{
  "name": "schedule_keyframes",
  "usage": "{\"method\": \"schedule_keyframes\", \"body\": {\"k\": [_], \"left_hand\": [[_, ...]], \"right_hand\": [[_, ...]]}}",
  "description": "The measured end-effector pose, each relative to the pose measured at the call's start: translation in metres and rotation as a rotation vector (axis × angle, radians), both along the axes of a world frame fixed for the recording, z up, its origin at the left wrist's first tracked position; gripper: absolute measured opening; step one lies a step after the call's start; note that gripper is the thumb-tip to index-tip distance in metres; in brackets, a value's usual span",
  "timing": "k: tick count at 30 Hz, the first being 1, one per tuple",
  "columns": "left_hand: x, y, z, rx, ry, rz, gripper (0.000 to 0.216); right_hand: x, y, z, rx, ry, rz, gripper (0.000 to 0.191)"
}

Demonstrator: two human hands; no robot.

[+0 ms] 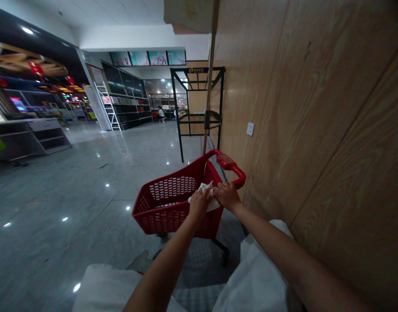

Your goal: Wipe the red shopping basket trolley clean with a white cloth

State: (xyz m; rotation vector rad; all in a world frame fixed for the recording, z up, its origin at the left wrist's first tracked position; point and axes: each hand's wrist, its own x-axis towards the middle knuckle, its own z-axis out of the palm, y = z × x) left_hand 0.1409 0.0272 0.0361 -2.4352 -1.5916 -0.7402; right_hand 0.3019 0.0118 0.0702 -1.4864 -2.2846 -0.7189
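In the head view a red plastic shopping cart (176, 219) stands just in front of me, its perforated basket pointing left. A crumpled white cloth (213, 204) lies over the cart's near rim, bunched between my hands. My left hand (199, 201) is closed on this cloth, pressing it against the rim. Just to the right, my right hand (227, 195) has its fingers curled over the basket's corner below the red push handle (229, 162). Its fingertips meet the cloth's edge, and what lies under them is hidden.
A wood-panelled wall (283, 108) with a socket (250, 128) runs close on my right. Behind the cart stands a dark metal frame (176, 117), with a long pole (209, 86) before it. Shelves (130, 106), a ladder (111, 108) and a counter (46, 134) are farther left. A person (161, 113) crouches far off.
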Motion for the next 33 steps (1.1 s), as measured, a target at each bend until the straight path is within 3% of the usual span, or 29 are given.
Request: {"method": "schedule_keyframes", "body": {"k": [3, 9, 11, 15, 18, 21, 24, 29, 33], "left_hand": [[0.002, 0.001, 0.0, -0.02, 0.01, -0.026, 0.051], [-0.077, -0.007, -0.024, -0.008, 0.065, 0.022, 0.05], [-0.091, -0.011, -0.027, -0.012, 0.066, 0.067, 0.047], [-0.068, -0.016, -0.019, -0.038, 0.033, 0.101, 0.043], [-0.031, -0.013, -0.008, -0.059, 0.018, 0.031, 0.041], [-0.015, -0.009, -0.002, -0.099, 0.024, -0.026, 0.035], [-0.029, -0.006, -0.002, -0.152, 0.047, -0.048, 0.032], [-0.067, -0.01, -0.007, -0.199, 0.089, 0.035, 0.028], [-0.064, -0.013, -0.005, -0.209, 0.069, 0.083, 0.028]], "right_hand": [[0.003, 0.0, 0.0, 0.002, 0.0, -0.002, 0.024], [0.009, -0.004, 0.002, -0.045, -0.02, -0.003, 0.027], [0.007, -0.008, 0.002, -0.052, -0.016, -0.008, 0.027], [-0.003, -0.014, 0.001, -0.039, 0.005, -0.022, 0.029], [-0.008, -0.016, -0.001, -0.017, 0.03, -0.018, 0.033], [-0.006, -0.015, -0.002, -0.002, 0.035, -0.006, 0.035], [0.003, -0.014, -0.002, -0.006, 0.011, 0.011, 0.032], [0.008, -0.014, -0.003, -0.032, 0.004, 0.006, 0.029], [-0.001, -0.017, -0.003, -0.037, 0.021, -0.009, 0.031]]}}
